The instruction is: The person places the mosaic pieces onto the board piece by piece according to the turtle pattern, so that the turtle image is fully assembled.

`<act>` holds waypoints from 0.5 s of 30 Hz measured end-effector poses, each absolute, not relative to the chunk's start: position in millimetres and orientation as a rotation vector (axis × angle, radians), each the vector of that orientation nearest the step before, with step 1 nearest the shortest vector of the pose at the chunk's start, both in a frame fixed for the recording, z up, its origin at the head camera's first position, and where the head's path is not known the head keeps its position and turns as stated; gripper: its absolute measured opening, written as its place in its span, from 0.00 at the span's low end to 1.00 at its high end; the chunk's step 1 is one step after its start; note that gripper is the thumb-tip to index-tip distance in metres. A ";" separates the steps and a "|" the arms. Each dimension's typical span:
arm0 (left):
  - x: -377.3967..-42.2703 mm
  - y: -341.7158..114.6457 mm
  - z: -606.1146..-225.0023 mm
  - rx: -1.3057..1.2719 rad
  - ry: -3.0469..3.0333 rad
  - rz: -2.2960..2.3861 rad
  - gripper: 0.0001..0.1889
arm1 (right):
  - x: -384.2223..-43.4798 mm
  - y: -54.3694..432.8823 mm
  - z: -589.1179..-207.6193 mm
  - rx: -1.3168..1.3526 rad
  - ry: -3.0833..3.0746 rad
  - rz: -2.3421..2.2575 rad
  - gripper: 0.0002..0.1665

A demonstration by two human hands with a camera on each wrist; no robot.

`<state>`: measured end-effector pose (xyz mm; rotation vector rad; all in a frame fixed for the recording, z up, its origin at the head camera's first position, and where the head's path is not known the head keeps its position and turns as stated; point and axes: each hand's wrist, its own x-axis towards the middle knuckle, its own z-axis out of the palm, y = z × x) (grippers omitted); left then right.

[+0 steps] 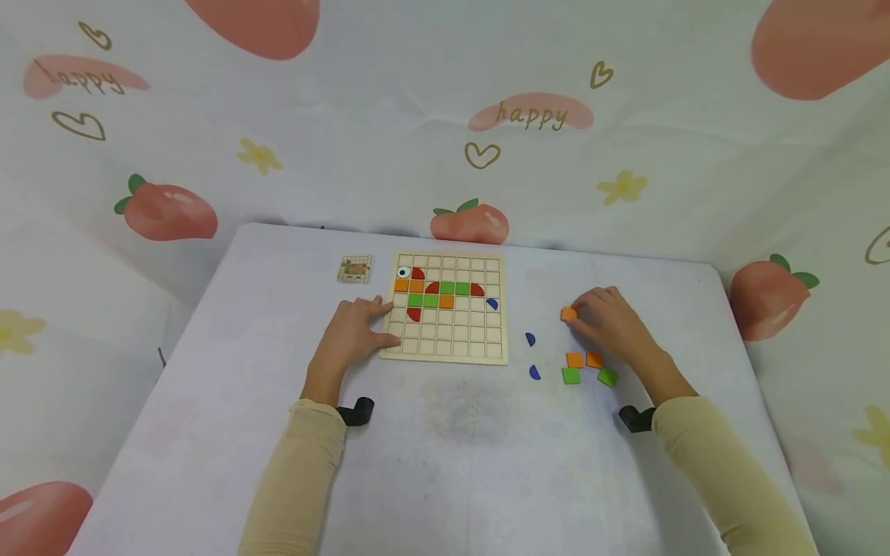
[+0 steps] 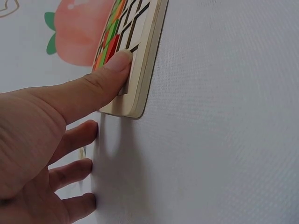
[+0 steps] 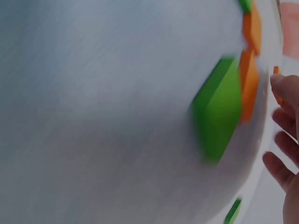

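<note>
Pickup step imo: right fingers [image 1: 595, 296] pinching orange tile [image 1: 568, 313], 3 o'clock from board [image 1: 460, 333], left fingers [image 1: 374, 310] spread, so probably carry-and-align next.

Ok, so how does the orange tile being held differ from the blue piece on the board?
The orange tile is square, while the blue piece is half-round, with one curved edge. The orange tile is pinched in the right hand's grip; the blue piece lies on the board with no hand touching it. Both are flat, plain-coloured pieces.
</note>
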<state>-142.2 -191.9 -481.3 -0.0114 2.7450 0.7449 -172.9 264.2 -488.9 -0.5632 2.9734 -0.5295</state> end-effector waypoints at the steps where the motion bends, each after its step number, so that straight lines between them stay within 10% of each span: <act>1: -142.0 -192.0 -481.3 -0.011 2.743 0.743 0.42 | -174.3 259.1 -488.2 -0.558 2.956 -0.545 0.17; 15: -141.0 -191.2 -479.0 -0.022 2.738 0.740 0.43 | -191.0 182.3 -474.9 -0.567 2.861 -0.721 0.20</act>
